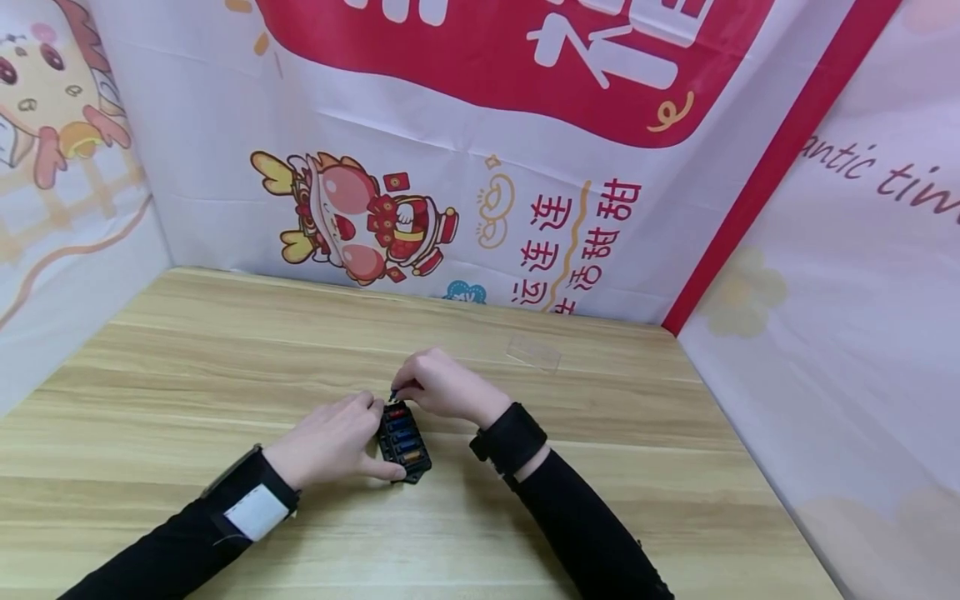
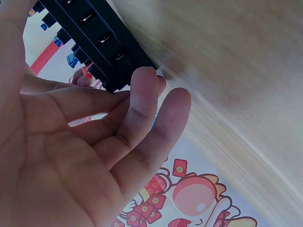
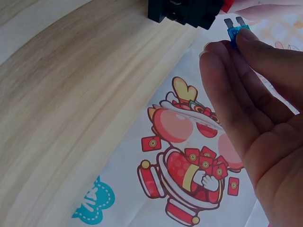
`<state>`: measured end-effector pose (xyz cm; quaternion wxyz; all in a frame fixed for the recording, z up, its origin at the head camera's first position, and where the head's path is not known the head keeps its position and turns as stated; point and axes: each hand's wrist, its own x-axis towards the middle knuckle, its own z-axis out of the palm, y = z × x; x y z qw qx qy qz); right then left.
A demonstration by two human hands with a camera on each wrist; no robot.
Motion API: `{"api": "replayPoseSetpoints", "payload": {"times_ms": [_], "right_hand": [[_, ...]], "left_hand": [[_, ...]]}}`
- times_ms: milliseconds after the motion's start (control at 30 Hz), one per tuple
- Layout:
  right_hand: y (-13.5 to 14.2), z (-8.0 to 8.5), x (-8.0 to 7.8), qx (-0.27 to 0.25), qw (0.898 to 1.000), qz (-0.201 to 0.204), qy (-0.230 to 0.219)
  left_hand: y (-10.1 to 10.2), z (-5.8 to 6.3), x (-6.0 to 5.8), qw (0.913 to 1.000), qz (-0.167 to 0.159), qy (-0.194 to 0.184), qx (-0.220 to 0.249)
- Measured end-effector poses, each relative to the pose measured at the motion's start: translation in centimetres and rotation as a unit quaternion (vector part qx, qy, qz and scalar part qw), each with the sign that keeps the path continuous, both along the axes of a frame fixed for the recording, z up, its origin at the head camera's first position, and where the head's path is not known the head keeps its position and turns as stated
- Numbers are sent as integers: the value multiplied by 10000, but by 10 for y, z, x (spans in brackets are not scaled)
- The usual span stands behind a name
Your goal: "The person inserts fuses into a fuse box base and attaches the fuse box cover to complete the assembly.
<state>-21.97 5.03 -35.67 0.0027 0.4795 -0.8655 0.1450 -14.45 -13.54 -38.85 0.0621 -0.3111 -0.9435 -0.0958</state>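
A black fuse box (image 1: 402, 437) with a row of blade fuses, red, blue and tan, is on the wooden table. My left hand (image 1: 330, 440) grips it lengthwise, thumb at the near end and fingers at the far end. From below, the left wrist view shows the box's dark side (image 2: 105, 40) with slots. Between thumb and fingertips, my right hand (image 1: 454, 388) pinches a blue blade fuse (image 3: 235, 32). Its two metal prongs point away from the hand, apart from the box in the right wrist view.
A clear plastic piece (image 1: 533, 353) lies flat toward the back right of the table (image 1: 225, 358). Printed cloth walls (image 1: 420, 133) rise along the table's back and both sides.
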Motion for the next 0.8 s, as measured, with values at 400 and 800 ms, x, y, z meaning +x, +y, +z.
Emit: {"api": "replayPoseSetpoints", "payload": {"times_ms": [400, 800], "right_hand": [[-3, -4, 0, 319, 9994, -136, 90], [-8, -6, 0, 413, 9984, 79, 386]], "left_hand": [[-1, 0, -1, 10000, 16, 13, -72], [-2, -1, -1, 10000, -1, -27, -46]]}}
